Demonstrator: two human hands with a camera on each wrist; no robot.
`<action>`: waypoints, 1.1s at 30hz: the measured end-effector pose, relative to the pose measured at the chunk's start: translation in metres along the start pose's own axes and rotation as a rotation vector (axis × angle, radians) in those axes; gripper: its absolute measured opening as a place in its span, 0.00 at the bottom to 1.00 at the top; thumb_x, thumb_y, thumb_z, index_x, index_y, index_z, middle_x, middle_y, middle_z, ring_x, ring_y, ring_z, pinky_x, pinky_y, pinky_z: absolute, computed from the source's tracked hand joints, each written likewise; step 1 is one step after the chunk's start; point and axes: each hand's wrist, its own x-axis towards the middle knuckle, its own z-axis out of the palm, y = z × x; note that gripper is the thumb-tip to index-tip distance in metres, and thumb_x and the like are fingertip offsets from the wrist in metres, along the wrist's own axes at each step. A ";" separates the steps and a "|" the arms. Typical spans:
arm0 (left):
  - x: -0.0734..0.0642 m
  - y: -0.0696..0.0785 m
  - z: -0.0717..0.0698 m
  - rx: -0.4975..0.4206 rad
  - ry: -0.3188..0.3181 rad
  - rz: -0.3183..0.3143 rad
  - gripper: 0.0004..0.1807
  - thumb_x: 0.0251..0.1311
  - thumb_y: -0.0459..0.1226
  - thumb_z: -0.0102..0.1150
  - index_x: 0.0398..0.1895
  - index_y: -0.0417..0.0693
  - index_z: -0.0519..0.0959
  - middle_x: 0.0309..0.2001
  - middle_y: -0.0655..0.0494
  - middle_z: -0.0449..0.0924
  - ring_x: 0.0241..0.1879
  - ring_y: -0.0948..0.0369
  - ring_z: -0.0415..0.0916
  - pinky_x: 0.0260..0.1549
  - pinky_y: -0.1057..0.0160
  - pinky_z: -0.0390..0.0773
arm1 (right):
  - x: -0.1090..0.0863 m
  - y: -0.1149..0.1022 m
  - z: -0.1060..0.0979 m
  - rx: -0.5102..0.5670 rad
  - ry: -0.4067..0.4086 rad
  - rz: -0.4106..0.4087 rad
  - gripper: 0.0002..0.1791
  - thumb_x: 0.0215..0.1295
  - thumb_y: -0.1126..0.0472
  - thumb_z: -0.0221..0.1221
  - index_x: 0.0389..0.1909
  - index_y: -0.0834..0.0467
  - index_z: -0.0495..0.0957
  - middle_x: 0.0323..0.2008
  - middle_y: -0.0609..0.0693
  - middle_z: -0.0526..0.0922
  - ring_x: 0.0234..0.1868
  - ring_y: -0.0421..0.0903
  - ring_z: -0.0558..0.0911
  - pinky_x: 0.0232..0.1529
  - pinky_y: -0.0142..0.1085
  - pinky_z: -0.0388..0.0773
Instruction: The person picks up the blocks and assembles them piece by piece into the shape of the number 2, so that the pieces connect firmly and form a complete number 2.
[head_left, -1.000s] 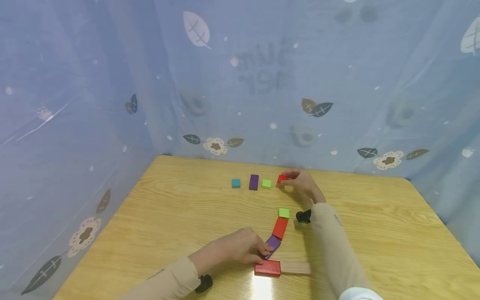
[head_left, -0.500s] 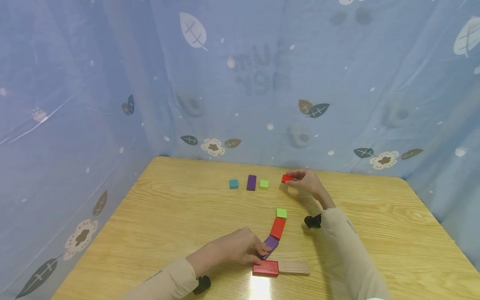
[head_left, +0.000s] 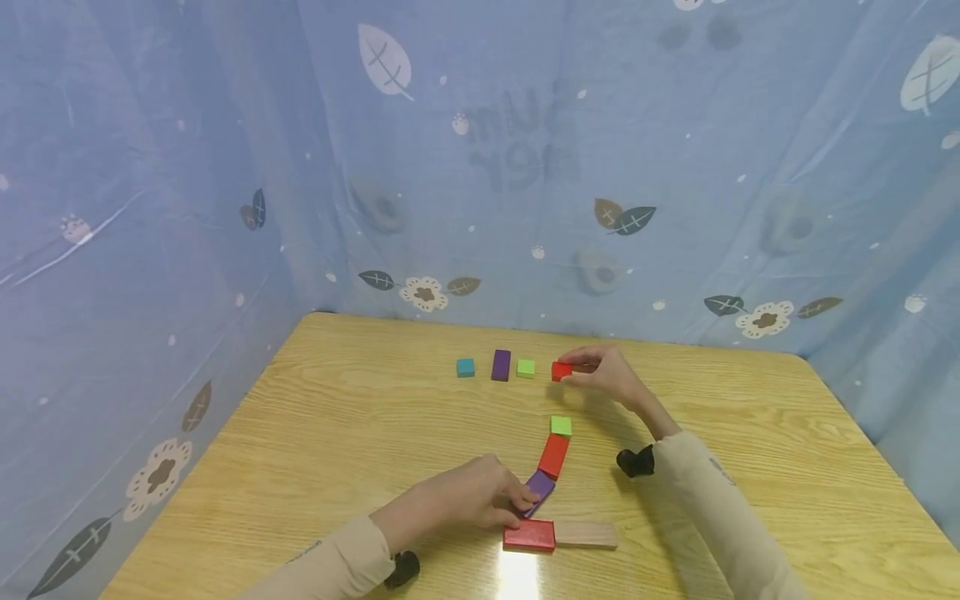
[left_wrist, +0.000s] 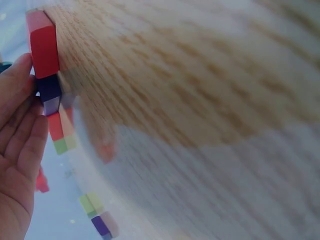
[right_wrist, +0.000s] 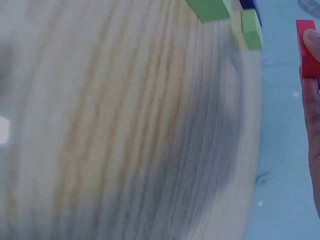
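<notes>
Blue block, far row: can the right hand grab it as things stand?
Probably not: the right hand pinches a red block, so its fingers look occupied, and the far green block and far purple block sit between it and the blue block.

Table (head_left: 360, 425): wood-grained, glossy. Pale block (head_left: 586, 534): bare wood, matt. Near red block (head_left: 528, 537): smooth, lightly glossy. Curtain (head_left: 435, 183): plastic-looking, creased, with sheen.
</notes>
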 end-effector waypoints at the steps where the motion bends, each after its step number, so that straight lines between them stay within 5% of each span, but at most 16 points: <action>1: 0.000 0.000 0.000 -0.003 0.000 -0.001 0.12 0.59 0.39 0.65 0.45 0.45 0.85 0.50 0.59 0.81 0.52 0.70 0.76 0.50 0.79 0.70 | -0.001 -0.001 0.001 -0.003 -0.009 -0.002 0.22 0.53 0.63 0.70 0.50 0.66 0.81 0.48 0.62 0.82 0.47 0.55 0.83 0.45 0.34 0.81; 17: 0.001 -0.001 -0.004 0.008 0.005 0.001 0.12 0.58 0.39 0.65 0.44 0.45 0.85 0.50 0.59 0.82 0.51 0.70 0.77 0.50 0.79 0.71 | -0.015 -0.018 0.021 0.088 -0.202 -0.155 0.15 0.55 0.68 0.67 0.44 0.66 0.83 0.48 0.61 0.82 0.53 0.55 0.80 0.53 0.38 0.77; 25: 0.001 -0.002 -0.001 0.014 0.004 0.006 0.12 0.58 0.39 0.65 0.44 0.45 0.85 0.50 0.59 0.81 0.51 0.70 0.76 0.50 0.79 0.71 | -0.019 -0.008 0.019 -0.020 -0.233 -0.218 0.10 0.56 0.70 0.66 0.39 0.67 0.85 0.46 0.62 0.83 0.50 0.55 0.81 0.51 0.38 0.79; 33: 0.001 0.000 -0.002 0.006 0.003 0.008 0.12 0.58 0.39 0.65 0.44 0.45 0.85 0.50 0.59 0.81 0.51 0.70 0.76 0.50 0.78 0.71 | -0.019 0.003 0.014 -0.108 -0.223 -0.165 0.12 0.56 0.71 0.65 0.42 0.67 0.84 0.47 0.62 0.83 0.53 0.60 0.79 0.53 0.47 0.76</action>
